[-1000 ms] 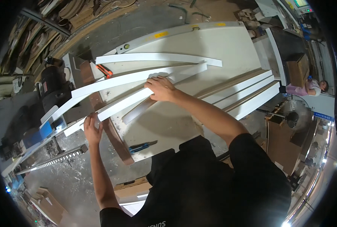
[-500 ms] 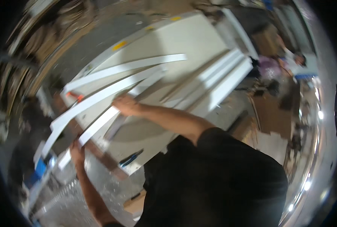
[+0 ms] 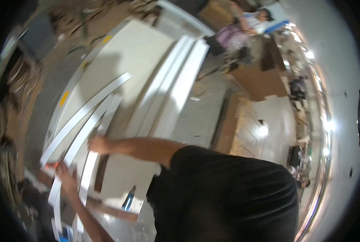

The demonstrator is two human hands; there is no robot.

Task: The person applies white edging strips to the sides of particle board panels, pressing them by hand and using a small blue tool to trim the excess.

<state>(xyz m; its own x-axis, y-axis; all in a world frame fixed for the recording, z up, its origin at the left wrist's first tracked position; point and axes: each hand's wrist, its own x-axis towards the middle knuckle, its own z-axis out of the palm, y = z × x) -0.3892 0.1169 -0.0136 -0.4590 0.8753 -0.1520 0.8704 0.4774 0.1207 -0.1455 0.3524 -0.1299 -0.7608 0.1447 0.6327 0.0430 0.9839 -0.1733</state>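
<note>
My right hand (image 3: 99, 144) is closed on a long white strip (image 3: 89, 171) that runs down toward the lower left. Beside a small orange-red tool (image 3: 52, 165), at the table's near-left end, is my left hand (image 3: 68, 181); its fingers are blurred and their grip is unclear. Passing under or close by my left hand is a second white strip (image 3: 81, 139). Further left, another white strip (image 3: 87, 115) lies slantwise on the pale table (image 3: 141, 42). A blue-and-black hand tool (image 3: 128, 198) rests near the table's lower corner.
Several long white boards (image 3: 180, 86) lie along the table's right side. Yellow marks (image 3: 64, 98) line its left edge. Brown cardboard (image 3: 258, 78) stands to the right, and another person (image 3: 252, 22) sits at the far right. Stacked material (image 3: 20, 80) fills the left.
My left hand has left the white strip's lower end and moved to the orange-red tool. My right hand stays on its strip. The whole view has turned, tilting the table more upright.
</note>
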